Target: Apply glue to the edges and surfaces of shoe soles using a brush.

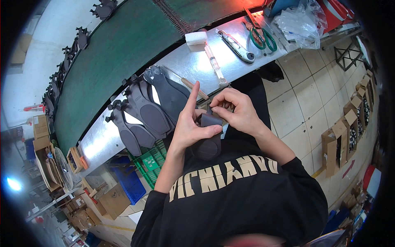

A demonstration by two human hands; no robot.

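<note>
Left hand [190, 125] wrapped round dark sandal [209, 142], just before black shirt [247, 201]; right hand [240, 112] pinching strap [210, 120]; probably light, strap soft, sole [206, 151] springy; best gripped by sole sides

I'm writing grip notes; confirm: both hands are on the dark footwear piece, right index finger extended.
Wrong hand: the head view shows the left hand extending its index finger; the right hand bends its own. Both are on the dark footwear piece.
</note>
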